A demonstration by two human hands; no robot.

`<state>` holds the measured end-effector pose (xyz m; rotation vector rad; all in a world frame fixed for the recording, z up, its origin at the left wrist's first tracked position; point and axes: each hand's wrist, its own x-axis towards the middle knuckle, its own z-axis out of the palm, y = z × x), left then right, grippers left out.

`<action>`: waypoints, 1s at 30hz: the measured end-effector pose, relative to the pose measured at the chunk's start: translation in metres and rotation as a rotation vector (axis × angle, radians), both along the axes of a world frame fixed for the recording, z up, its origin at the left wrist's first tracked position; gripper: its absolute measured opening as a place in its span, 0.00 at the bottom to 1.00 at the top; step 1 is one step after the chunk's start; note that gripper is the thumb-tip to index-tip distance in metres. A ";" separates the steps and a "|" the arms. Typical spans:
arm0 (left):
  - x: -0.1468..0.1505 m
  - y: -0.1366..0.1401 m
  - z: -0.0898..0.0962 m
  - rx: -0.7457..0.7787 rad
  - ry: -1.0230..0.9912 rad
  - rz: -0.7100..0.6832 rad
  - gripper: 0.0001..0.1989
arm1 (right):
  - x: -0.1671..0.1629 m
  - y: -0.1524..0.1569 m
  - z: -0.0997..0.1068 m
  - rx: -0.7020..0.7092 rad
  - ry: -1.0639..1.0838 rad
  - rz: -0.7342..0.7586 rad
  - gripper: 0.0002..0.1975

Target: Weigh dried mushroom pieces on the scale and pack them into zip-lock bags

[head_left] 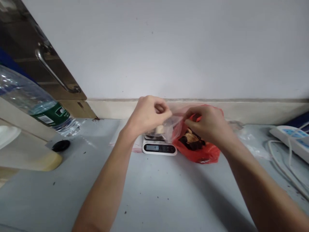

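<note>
A small clear plastic bag [177,129] with a pale piece [159,130] showing in or behind it is over a white digital scale [159,153], whose display is lit. My left hand [151,114] pinches the bag's upper left edge between thumb and fingers. On the other side my right hand [206,124] has its thumb and fingers closed at the bag's right edge. Just below that hand, a red plastic bag [201,157] lies open, holding dark brown and tan dried pieces [192,140]. The scale's pan is mostly hidden by the clear bag and my left hand.
Flat clear bags [118,137] lie left of the scale. Farther left are a water bottle [51,112], a black cap [61,145] and a whitish container [29,154]. At right are crumpled clear plastic [253,145], a power strip [293,138] and its white cable [274,158]. A wall stands behind.
</note>
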<state>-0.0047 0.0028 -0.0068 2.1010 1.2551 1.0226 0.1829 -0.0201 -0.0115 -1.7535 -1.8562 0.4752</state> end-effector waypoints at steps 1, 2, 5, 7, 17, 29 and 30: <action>-0.003 0.003 -0.002 0.014 0.031 0.035 0.06 | 0.002 0.002 -0.002 -0.001 0.002 -0.007 0.09; -0.008 0.007 -0.005 0.008 0.085 0.070 0.06 | 0.004 0.003 -0.004 0.005 0.004 -0.009 0.09; -0.030 0.016 -0.012 -0.103 0.263 0.138 0.22 | 0.013 0.006 -0.007 0.038 -0.019 0.014 0.08; -0.043 0.019 -0.015 -0.202 0.345 0.099 0.38 | 0.018 0.005 -0.007 0.034 -0.046 0.050 0.07; -0.047 0.029 -0.034 -0.313 0.455 -0.072 0.27 | 0.007 -0.004 -0.022 -0.122 -0.259 0.335 0.13; -0.044 0.033 -0.035 -0.403 -0.186 0.026 0.22 | 0.010 0.000 -0.017 0.188 -0.028 0.239 0.42; -0.041 0.032 -0.035 -0.446 -0.271 -0.012 0.22 | 0.016 -0.001 -0.013 0.213 -0.010 0.244 0.42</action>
